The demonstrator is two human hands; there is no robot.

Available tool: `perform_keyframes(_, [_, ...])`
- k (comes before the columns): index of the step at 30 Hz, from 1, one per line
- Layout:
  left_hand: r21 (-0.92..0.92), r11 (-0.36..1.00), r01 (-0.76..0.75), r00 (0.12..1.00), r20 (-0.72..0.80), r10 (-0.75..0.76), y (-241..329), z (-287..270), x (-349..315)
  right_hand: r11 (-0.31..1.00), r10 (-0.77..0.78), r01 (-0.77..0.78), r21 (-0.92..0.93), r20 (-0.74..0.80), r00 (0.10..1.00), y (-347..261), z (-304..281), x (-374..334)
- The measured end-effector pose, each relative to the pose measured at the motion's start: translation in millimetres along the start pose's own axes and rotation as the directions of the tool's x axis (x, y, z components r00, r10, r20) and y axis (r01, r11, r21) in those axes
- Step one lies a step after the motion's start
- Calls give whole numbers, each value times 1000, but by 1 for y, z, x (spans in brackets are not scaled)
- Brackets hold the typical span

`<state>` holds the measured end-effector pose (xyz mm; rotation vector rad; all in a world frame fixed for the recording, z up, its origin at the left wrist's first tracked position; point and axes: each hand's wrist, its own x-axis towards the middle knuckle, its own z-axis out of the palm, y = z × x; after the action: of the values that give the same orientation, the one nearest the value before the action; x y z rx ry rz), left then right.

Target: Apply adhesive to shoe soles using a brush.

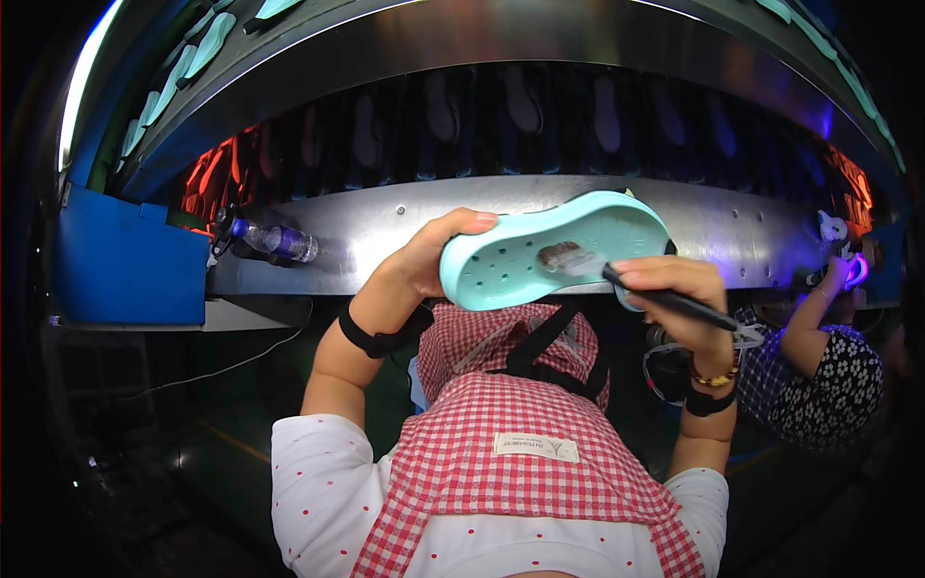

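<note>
My left hand (434, 252) grips the end of a pale turquoise shoe sole (540, 252) and holds it up, inner side toward me, in front of a metal conveyor. My right hand (674, 289) holds a black-handled brush (665, 299) whose bristle tip rests on the middle of the sole. The sole has small round holes near the end by my left hand. Both wrists wear black bands. I wear a red checked apron (520, 424) over a white dotted shirt.
A curved metal conveyor ledge (385, 226) runs across, with several soles standing in its dark rack (520, 106) behind. A plastic bottle (275, 239) lies on the ledge at left, beside a blue bin (125, 260). Another person's arm in a floral sleeve (829, 356) works at right.
</note>
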<state>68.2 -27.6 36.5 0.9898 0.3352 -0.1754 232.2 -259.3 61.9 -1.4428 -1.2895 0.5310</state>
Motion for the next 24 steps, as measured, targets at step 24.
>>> perform_keyframes(24, [-521, 699, -489, 871, -258, 417, -53, 4, 53, 962, -127, 167, -218, 188, 974, -3, 43, 2])
